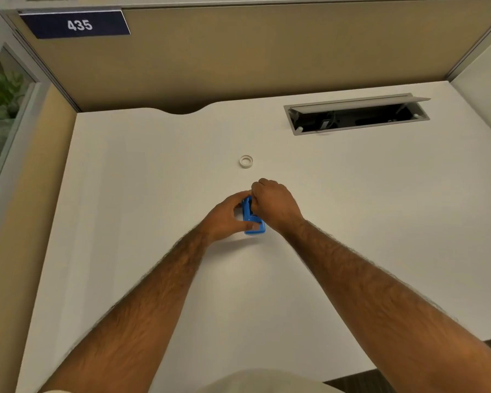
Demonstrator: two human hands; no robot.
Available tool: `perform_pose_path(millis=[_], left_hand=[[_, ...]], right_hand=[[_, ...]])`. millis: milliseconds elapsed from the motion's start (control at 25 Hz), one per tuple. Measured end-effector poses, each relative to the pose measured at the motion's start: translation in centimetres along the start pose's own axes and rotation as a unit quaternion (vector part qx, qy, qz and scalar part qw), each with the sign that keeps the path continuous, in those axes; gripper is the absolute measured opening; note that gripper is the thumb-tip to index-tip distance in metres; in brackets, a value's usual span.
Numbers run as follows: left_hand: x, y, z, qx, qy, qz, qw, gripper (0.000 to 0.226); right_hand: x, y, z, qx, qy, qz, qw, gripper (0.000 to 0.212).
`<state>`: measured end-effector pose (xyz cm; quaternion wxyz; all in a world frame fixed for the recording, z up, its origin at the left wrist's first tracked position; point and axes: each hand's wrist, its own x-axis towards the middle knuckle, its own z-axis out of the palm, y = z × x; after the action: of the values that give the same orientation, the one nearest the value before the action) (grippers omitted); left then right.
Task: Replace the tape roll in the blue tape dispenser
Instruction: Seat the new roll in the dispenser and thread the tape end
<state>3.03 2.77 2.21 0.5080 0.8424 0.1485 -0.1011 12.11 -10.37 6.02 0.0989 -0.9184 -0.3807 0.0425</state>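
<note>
The small blue tape dispenser [253,222] stands on the white desk [153,194] near its middle. My left hand [224,217] grips the dispenser from the left, thumb and fingers around its body. My right hand [272,205] is closed over the dispenser's far top end, fingers curled down onto it; what they pinch is hidden. A white tape roll [246,161] lies flat on the desk, apart from both hands, a short way beyond them.
An open cable tray [355,114] with a raised grey lid is set into the desk at the back right. Tan cubicle panels [238,52] wall the back and left. A blue sign [74,24] reads 435.
</note>
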Motion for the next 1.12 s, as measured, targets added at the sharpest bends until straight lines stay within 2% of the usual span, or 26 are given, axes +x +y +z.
perform_pose_path(millis=[80, 200, 320, 400, 520, 600, 680, 800, 920, 1040, 1120], left_hand=[[-0.4, -0.4, 0.2, 0.048, 0.004, 0.04, 0.998, 0.099], [-0.1, -0.7, 0.9, 0.1, 0.053, 0.059, 0.992, 0.097], [0.2, -1.1, 1.1, 0.103, 0.063, 0.067, 0.99, 0.099], [0.3, -1.1, 1.0, 0.101, 0.06, 0.076, 0.99, 0.101], [0.1, -0.8, 1.0, 0.112, 0.06, 0.076, 0.989, 0.1], [-0.1, -0.7, 1.0, 0.115, 0.063, 0.071, 0.989, 0.104], [-0.4, -0.6, 1.0, 0.122, 0.06, 0.083, 0.987, 0.109], [-0.3, -0.5, 1.0, 0.139, 0.057, 0.108, 0.983, 0.101], [-0.1, -0.8, 1.0, 0.136, 0.065, 0.11, 0.982, 0.094], [0.0, -1.1, 1.3, 0.148, 0.074, 0.122, 0.979, 0.091], [0.0, -1.3, 1.5, 0.155, 0.073, 0.13, 0.977, 0.09]], right_hand=[[-0.2, 0.2, 0.3, -0.005, 0.012, -0.02, 1.0, 0.02], [-1.1, 0.5, 1.0, -0.007, 0.055, -0.052, 0.997, 0.018], [-2.2, 0.8, 1.8, -0.034, 0.047, -0.09, 0.994, 0.017], [-3.0, 0.9, 2.0, -0.032, 0.043, -0.083, 0.995, 0.02], [-4.6, 0.2, 2.0, 0.065, 0.06, 0.022, 0.996, 0.016], [-5.8, -0.4, 2.0, 0.163, 0.085, 0.116, 0.976, 0.02], [-6.4, -0.8, 1.7, 0.23, 0.09, 0.174, 0.953, 0.021], [-6.1, -1.1, 0.8, 0.331, 0.078, 0.265, 0.902, 0.015], [-5.1, -1.3, 0.2, 0.473, 0.025, 0.369, 0.8, 0.014], [-4.5, -1.9, -0.8, 0.584, -0.024, 0.432, 0.687, 0.014], [-4.0, -2.1, -1.2, 0.602, -0.036, 0.454, 0.656, 0.016]])
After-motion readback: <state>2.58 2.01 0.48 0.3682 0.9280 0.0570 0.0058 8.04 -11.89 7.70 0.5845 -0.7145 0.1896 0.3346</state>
